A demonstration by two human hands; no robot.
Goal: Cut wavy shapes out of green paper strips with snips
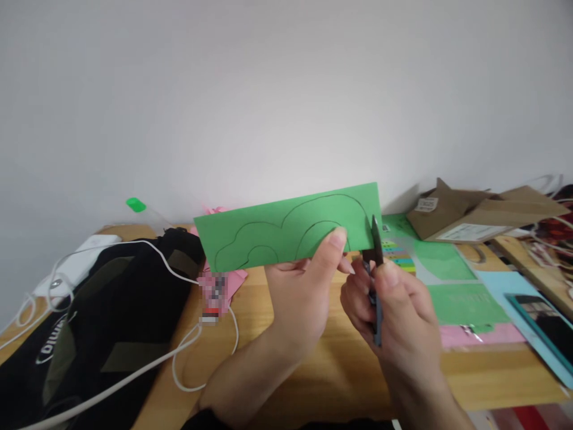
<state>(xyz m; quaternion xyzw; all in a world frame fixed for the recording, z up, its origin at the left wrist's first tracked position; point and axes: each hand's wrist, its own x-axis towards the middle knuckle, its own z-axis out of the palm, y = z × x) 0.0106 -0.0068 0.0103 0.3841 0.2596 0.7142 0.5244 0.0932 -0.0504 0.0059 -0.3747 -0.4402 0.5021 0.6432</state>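
Observation:
A strip of green paper (pixel 264 236), drawn with dark curved outlines like a cloud or arches, is held up above the table. My left hand (pixel 304 292) pinches its lower edge, thumb in front and fingers behind. My right hand (pixel 398 310) is closed round a pair of dark-handled scissors (pixel 377 239). Their blades point upward at the right end of the paper, close to where the drawn line comes down. One blade lies in front of the paper. The fingers inside the scissor handles are partly hidden.
On the wooden table (pixel 331 370) lie green and pink sheets (pixel 465 304), a phone (pixel 546 316) and an open cardboard box (pixel 483 212) at right. A black bag (pixel 129 334), white cables (pixel 134 382) and a white power strip (pixel 83 263) are at left. Pink paper (pixel 235 283) sits behind my left hand.

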